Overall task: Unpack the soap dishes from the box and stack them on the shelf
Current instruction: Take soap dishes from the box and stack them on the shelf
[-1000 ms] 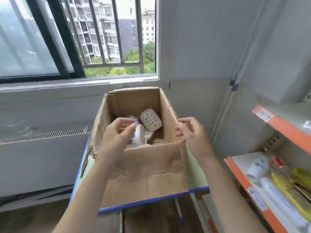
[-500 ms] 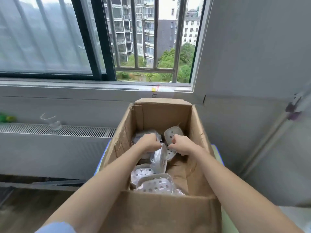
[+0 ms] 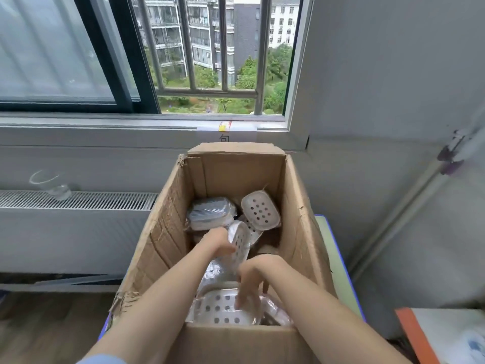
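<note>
Head view: I see both hands inside the cardboard box (image 3: pixel 168 240). Left hand (image 3: pixel 219 241) grasps a perforated soap dish (image 3: pixel 239 241), held on edge mid-box. Right hand (image 3: pixel 252 281), fingers extended, touches a wrapped dish (image 3: pixel 219 307) at the near wall (others lie at the far wall).

Single head-worn view, looking forward and steeply down from close above an open cardboard box (image 3: pixel 301 232). Faces a barred window (image 3: pixel 210 61) and the wall beneath it, with a radiator grille (image 3: pixel 78 200) at left and a shelf corner (image 3: pixel 409 334) at lower right.
</note>
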A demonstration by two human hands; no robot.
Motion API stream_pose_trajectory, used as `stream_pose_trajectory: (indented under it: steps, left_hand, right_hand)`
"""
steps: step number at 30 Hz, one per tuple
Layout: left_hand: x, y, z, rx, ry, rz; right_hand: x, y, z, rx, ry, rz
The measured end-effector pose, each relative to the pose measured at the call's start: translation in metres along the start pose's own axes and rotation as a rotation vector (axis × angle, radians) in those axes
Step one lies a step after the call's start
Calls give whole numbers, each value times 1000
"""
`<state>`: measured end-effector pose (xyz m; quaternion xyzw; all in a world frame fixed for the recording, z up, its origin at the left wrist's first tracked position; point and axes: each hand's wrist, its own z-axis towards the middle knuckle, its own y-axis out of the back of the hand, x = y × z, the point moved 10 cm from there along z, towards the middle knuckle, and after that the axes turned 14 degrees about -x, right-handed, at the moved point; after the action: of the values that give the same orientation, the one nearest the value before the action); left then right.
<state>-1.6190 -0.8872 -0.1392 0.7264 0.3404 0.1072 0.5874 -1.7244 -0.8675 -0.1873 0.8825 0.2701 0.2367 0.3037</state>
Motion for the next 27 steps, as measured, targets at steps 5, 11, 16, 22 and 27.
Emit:
stream_pose_trajectory:
  steps: [5,11,16,22,27]
  left_hand:
    - [-10,32,-7,-106,-67,11]
    - [-14,78,-34,-259,-156,-17]
    - [-3,129,-72,-453,-171,-169]
    - [35,186,-148,-835,-149,-658]
    - [45,188,-223,-991,-194,-974]
  right_hand:
    - [8,0,-13,22,34,223]
    - [25,-11,-36,15,64,166]
    - [25,45,-75,-405,1,219]
    - [7,77,-178,-953,-112,545]
    - [-18,56,-284,-1522,-134,865]
